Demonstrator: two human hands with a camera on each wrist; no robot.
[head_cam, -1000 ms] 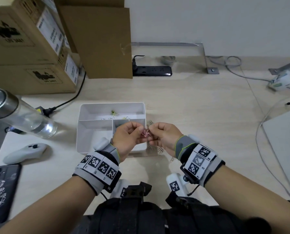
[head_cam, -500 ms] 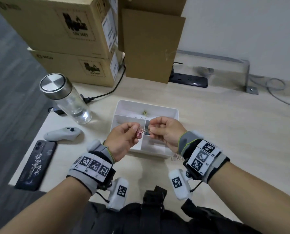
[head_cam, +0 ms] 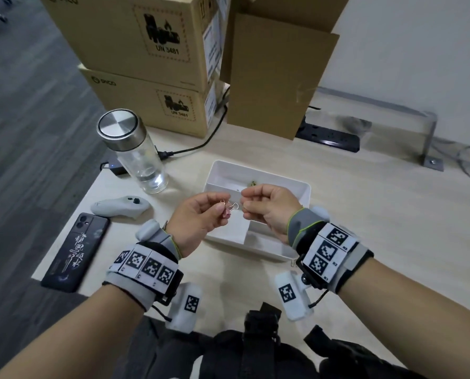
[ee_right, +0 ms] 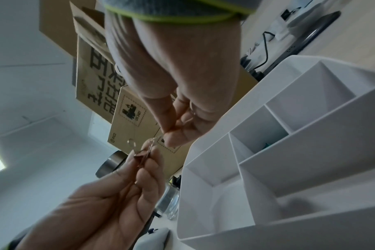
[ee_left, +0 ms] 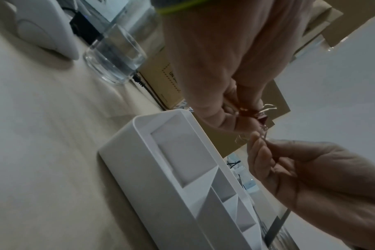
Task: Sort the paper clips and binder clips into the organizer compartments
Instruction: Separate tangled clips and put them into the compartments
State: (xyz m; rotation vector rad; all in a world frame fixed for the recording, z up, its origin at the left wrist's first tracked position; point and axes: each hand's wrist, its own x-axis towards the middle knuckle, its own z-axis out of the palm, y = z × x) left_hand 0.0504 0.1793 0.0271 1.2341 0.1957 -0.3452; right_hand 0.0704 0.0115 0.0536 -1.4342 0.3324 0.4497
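Wrists, nearest the camera, carry grey bands with black-and-white marker tiles. Left hand [head_cam: 198,217]: fingers curled, thumb and forefinger pinching a small reddish binder clip [head_cam: 227,212] with silver wire handles; the clip sits between the two hands, held above the near part of the organizer. Right hand [head_cam: 269,207]: fingers curled, fingertips meeting just beside the clip's wire loop; whether they pinch a separate small clip or the loop itself cannot be told. Organizer [head_cam: 305,187]: white plastic tray on the table [head_cam: 365,214], divided into several compartments, lying directly under and beyond both hands. One small green item [head_cam: 253,183] lies in the far compartment. Left of the hands on the table: dark phone [head_cam: 75,250] near the edge, grey controller [head_cam: 120,207] beyond it, then a clear bottle [head_cam: 135,151] with a steel lid, upright. Farthest: stacked cardboard boxes [head_cam: 146,64], a black power strip [head_cam: 329,136] and a white wall.
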